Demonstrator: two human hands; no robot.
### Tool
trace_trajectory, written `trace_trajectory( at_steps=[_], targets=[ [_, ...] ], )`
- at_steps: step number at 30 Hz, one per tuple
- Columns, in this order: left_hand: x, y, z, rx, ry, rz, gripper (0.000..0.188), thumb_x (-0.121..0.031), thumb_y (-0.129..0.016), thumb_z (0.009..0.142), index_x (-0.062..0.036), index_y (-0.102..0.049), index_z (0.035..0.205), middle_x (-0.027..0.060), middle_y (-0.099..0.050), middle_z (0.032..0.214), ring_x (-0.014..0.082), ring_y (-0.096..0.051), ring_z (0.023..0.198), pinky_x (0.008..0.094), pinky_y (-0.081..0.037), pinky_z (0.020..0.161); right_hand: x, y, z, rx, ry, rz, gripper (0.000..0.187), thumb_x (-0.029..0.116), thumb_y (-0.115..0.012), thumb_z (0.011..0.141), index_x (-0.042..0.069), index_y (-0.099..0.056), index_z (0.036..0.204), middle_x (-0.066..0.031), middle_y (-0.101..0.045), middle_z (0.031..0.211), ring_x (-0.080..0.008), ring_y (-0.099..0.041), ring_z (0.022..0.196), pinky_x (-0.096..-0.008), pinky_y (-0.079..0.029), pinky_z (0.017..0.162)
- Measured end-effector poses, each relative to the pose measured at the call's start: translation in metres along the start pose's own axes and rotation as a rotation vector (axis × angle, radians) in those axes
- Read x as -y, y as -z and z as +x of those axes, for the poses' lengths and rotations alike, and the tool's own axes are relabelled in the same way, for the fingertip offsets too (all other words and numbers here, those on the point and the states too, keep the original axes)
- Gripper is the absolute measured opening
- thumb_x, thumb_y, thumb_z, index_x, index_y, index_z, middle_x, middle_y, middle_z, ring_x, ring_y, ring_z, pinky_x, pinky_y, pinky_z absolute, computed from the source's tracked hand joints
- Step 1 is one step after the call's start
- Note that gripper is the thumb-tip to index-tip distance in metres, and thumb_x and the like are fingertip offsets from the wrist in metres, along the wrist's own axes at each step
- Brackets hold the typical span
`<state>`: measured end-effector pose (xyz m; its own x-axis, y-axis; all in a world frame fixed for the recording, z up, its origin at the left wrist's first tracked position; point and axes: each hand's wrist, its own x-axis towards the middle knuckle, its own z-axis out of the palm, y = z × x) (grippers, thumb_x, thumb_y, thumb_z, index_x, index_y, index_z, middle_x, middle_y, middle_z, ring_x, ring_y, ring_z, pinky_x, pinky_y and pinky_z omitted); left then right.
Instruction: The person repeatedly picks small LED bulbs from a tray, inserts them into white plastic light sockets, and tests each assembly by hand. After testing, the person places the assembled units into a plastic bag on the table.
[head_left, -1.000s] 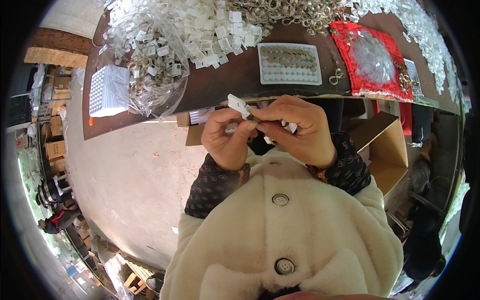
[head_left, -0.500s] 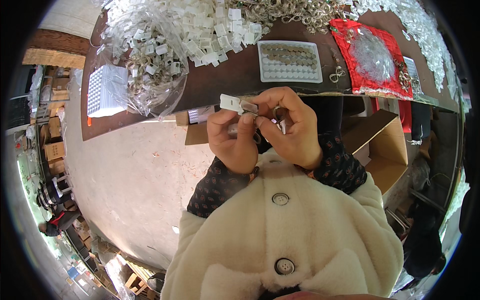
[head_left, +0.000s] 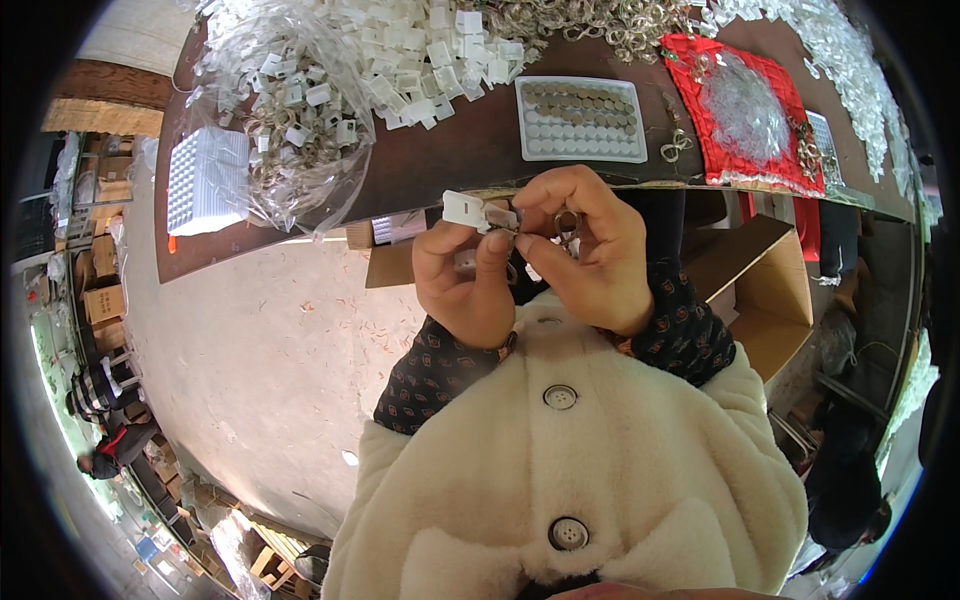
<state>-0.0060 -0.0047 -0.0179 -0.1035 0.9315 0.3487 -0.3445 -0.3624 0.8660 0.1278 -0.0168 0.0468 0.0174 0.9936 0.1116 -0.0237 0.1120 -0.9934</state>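
In the head view, both hands meet on the near side of the white tray, a little to its left. The left hand has a close thumb-and-finger pinch on the small white plastic piece, whose flat end juts out past the fingers. The right hand keeps a narrow grip too, with a metal ring caught in its curled fingers; from here I can't tell just what the fingertips pinch. A greyish see-through part sits at the piece's right end, where the hands come together. I take the step in hand to be fine fingertip work at that joint, and it seems to call for a steady left hold and small, careful pressure from the right.

The tray carries rows of round discs. Left of it lie a heap of white pieces, a clear bag full of more, and stacked dimpled trays. Right of it is a red cloth under clear plastic bits; below that, an open cardboard box. The fingers themselves block the joint, and the bag's loose film could snag a reach leftward.
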Motion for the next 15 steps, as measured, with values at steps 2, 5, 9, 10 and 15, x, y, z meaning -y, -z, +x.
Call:
trace_trajectory(
  at_steps=[2, 5, 9, 10, 15],
  targets=[
    [0.000, 0.001, 0.000, 0.024, -0.018, -0.001, 0.022, -0.001, -0.065, 0.095, -0.0057, -0.051, 0.111, 0.0130, -0.065, 0.107, 0.0153, -0.063, 0.092, 0.0273, -0.054, 0.075, 0.002, 0.005, 0.002, 0.007, -0.034, -0.015, 0.030, -0.012, -0.065, 0.083, 0.001, -0.057, 0.109, -0.0030, -0.061, 0.093, -0.0071, -0.059, 0.082, -0.0225, -0.048, 0.071],
    [-0.002, 0.002, 0.003, 0.045, 0.025, -0.010, 0.021, -0.004, -0.065, 0.095, -0.0056, -0.051, 0.111, 0.0129, -0.066, 0.104, 0.0135, -0.062, 0.085, 0.0247, -0.051, 0.067, 0.003, 0.014, 0.010, 0.064, -0.132, 0.114, 0.030, -0.011, -0.068, 0.082, 0.001, -0.058, 0.107, -0.0026, -0.061, 0.092, -0.0071, -0.060, 0.081, -0.0230, -0.049, 0.070],
    [-0.006, 0.000, 0.006, 0.042, 0.148, -0.241, 0.018, -0.009, -0.064, 0.097, -0.0067, -0.052, 0.110, 0.0109, -0.067, 0.101, 0.0116, -0.060, 0.079, 0.0226, -0.047, 0.063, -0.003, 0.018, 0.015, 0.103, -0.306, 0.293, 0.031, -0.008, -0.073, 0.081, 0.001, -0.058, 0.107, -0.0025, -0.062, 0.093, -0.0072, -0.061, 0.081, -0.0231, -0.049, 0.071],
    [-0.008, 0.000, 0.006, 0.041, 0.193, -0.321, 0.017, -0.010, -0.064, 0.097, -0.0071, -0.053, 0.110, 0.0103, -0.067, 0.101, 0.0113, -0.060, 0.079, 0.0223, -0.046, 0.063, -0.006, 0.017, 0.015, 0.105, -0.297, 0.320, 0.032, -0.007, -0.073, 0.081, 0.001, -0.058, 0.107, -0.0029, -0.063, 0.094, -0.0073, -0.061, 0.081, -0.0230, -0.049, 0.071],
    [-0.008, -0.007, 0.005, -0.045, 0.406, -0.391, 0.018, -0.012, -0.062, 0.099, -0.0103, -0.054, 0.114, 0.0066, -0.067, 0.100, 0.0112, -0.061, 0.083, 0.0205, -0.044, 0.063, -0.019, 0.009, 0.005, 0.055, -0.098, 0.130, 0.031, -0.005, -0.075, 0.082, 0.000, -0.060, 0.109, -0.0056, -0.066, 0.097, -0.0084, -0.063, 0.080, -0.0228, -0.051, 0.073]
  ],
)
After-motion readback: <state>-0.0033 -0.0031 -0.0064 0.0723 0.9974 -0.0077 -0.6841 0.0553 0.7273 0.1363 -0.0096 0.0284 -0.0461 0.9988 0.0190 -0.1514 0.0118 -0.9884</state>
